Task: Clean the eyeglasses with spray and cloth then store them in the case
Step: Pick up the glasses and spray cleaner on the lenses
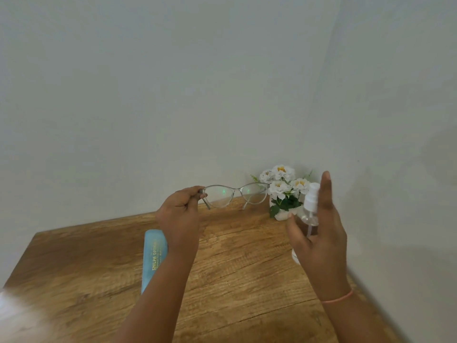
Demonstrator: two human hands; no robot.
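My left hand (pixel 181 214) pinches the left corner of the clear-framed eyeglasses (pixel 235 195) and holds them up above the wooden table (pixel 235 263), lenses facing me. My right hand (pixel 321 233) holds a small clear spray bottle (pixel 310 209) with a white nozzle, upright, just right of the glasses; the index finger points straight up beside the nozzle and the thumb wraps the bottle's front. A light blue eyeglass case (pixel 153 256) lies closed on the table under my left forearm. No cloth is in sight.
A small white pot of white flowers (pixel 284 191) stands at the table's back right corner against the pale wall. The table's right edge runs close to the side wall. A blurred white patch (pixel 14 315) sits at the table's near left.
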